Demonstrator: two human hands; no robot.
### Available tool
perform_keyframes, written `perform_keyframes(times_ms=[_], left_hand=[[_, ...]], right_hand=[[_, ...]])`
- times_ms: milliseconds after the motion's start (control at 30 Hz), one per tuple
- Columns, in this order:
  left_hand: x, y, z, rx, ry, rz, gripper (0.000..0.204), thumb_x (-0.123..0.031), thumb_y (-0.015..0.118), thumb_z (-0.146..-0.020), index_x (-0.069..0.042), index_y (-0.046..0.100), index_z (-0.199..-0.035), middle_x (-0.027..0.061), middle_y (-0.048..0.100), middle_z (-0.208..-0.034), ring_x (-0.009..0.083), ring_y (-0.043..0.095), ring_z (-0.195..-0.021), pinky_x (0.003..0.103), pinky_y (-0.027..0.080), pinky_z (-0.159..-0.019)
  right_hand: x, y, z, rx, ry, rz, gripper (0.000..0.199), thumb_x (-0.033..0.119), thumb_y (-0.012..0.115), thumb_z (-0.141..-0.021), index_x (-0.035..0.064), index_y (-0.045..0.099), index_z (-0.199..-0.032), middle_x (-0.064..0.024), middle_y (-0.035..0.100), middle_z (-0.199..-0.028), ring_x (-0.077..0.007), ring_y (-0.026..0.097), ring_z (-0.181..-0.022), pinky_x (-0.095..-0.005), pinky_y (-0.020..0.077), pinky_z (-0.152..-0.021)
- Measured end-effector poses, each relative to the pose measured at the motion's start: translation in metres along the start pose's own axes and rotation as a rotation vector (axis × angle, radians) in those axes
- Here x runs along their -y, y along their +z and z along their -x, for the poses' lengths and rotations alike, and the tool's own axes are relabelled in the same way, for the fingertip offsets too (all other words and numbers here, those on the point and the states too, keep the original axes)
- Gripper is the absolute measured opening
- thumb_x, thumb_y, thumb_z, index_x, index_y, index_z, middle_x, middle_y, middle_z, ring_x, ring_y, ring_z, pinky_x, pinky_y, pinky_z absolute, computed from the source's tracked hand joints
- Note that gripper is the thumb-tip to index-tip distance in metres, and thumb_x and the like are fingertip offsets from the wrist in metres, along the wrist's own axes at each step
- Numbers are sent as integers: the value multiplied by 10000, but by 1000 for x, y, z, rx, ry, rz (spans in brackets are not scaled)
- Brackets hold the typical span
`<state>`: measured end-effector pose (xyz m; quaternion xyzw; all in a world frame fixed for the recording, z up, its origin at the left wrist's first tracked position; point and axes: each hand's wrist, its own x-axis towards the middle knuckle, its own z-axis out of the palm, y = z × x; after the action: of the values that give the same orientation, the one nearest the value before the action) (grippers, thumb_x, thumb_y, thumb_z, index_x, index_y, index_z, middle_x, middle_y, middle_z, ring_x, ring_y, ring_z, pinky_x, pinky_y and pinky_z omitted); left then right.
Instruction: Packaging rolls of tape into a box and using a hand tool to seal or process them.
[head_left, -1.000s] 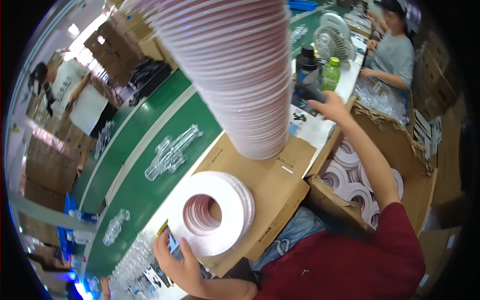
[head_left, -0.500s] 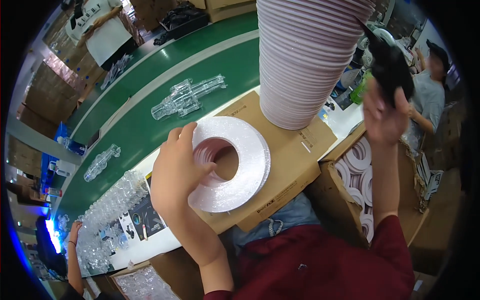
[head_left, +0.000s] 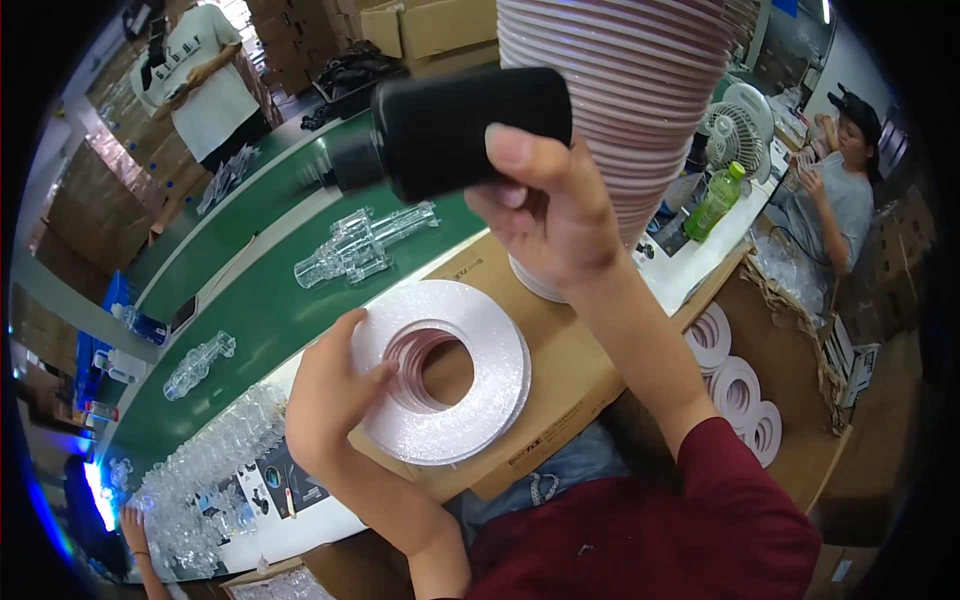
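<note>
A short stack of white glittery flat rings (head_left: 490, 310) lies on a brown cardboard sheet (head_left: 590, 350) before me. My left hand (head_left: 325, 400) grips its left rim, thumb at the centre hole and fingers round the outer edge. Raised above the rings, my right hand (head_left: 555, 215) is closed round a black bottle-shaped thing (head_left: 475, 125) with rounded corners. Its narrower neck and blurred, clear-looking tip point left; its exact kind does not show. Behind that hand rises a tall stack of pale pinkish rings (head_left: 610, 60), its lower part partly hidden by my arm.
Clear plastic fittings (head_left: 355, 250) lie on the green surface (head_left: 270, 310), with many more piled at left by another person's hand (head_left: 133, 530). At right are an open carton (head_left: 800, 360) with white rings, a green bottle (head_left: 715, 205), a fan (head_left: 735, 130) and a seated person (head_left: 845, 200).
My right hand has swung from the far right to above the rings, carrying the black thing. In the picture, the ring stack and my left hand sit slightly lower.
</note>
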<state>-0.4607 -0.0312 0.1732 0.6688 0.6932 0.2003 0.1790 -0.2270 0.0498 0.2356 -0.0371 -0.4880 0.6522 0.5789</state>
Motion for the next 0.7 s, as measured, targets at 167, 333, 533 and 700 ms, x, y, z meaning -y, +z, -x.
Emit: perform_keyframes(times_ms=[167, 333, 533, 700], left_hand=[[-1, -28, 9, -74, 58, 18, 625, -160, 799, -731, -79, 564, -1304, 181, 664, -1166, 308, 672, -970, 386, 537, -808], [-9, -56, -12, 61, 140, -37, 594, -227, 772, -777, -62, 552, -1304, 190, 665, -1131, 308, 659, -1003, 388, 530, -841], [-6, -61, -29, 206, 185, -56, 561, -254, 748, -806, -60, 558, -1296, 188, 667, -1104, 301, 655, -984, 396, 518, -871], [-1, -48, -36, 235, 205, 34, 536, -266, 726, -827, -57, 562, -1293, 192, 660, -1123, 295, 653, -990, 388, 519, -871]], right_hand=[[-20, -24, 7, -25, 100, 92, 371, 158, 648, -828, 58, 543, -1169, -31, 596, -919, -97, 556, -687, -218, 544, -669], [-26, -30, 22, -108, 97, 76, 591, 376, 615, -856, -30, 483, -1266, -136, 630, -1059, -160, 654, -804, -247, 546, -657], [-36, -24, 20, -49, 93, 102, 576, 492, 411, -989, -8, 452, -1272, -192, 668, -963, -134, 644, -761, -221, 512, -679], [-38, -34, 20, 37, 92, 154, 610, 529, 317, -1015, 3, 405, -1309, -221, 688, -866, -132, 646, -689, -215, 505, -642]])
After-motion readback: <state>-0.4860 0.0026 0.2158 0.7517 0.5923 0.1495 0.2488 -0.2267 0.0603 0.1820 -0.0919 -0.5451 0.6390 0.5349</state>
